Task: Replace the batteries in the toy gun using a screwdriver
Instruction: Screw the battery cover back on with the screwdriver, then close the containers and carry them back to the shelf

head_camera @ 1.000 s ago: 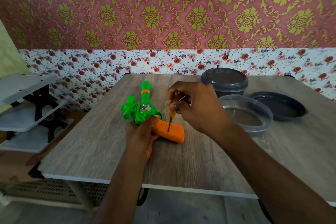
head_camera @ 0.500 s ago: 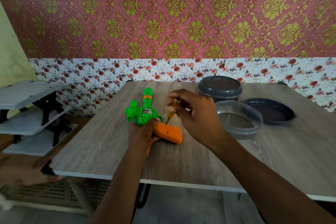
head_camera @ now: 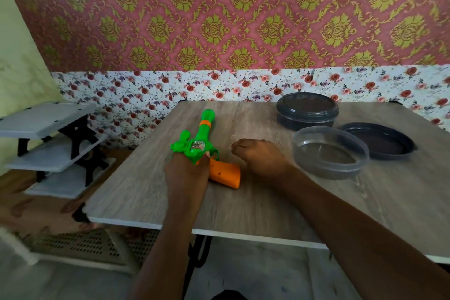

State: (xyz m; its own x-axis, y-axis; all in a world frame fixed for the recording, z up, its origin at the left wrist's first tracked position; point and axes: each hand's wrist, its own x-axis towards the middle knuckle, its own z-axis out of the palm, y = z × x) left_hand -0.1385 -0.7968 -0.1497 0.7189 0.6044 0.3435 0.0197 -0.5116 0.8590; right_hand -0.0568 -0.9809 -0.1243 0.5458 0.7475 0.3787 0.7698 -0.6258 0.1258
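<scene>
The toy gun [head_camera: 204, 130] lies on the wooden table [head_camera: 263, 204], its green barrel pointing away from me and its orange grip [head_camera: 226, 175] toward me. There is a small dark screw hole in the grip. My left hand [head_camera: 186, 174] grips the gun's middle, just behind the green body. My right hand [head_camera: 261, 158] rests low on the table just right of the grip, fingers curled with the knuckles toward me. The screwdriver is hidden inside that curled hand and I cannot see its tip.
A dark round tub with its lid on [head_camera: 307, 111] stands at the back right. In front of it sit a clear round container [head_camera: 328, 153] and a loose dark lid [head_camera: 383, 141]. A white tiered shelf [head_camera: 48, 139] stands on the floor to the left.
My right hand has lifted the screwdriver off the orange grip and dropped to the table on the right. The view has tilted and shifted. My left hand keeps its hold.
</scene>
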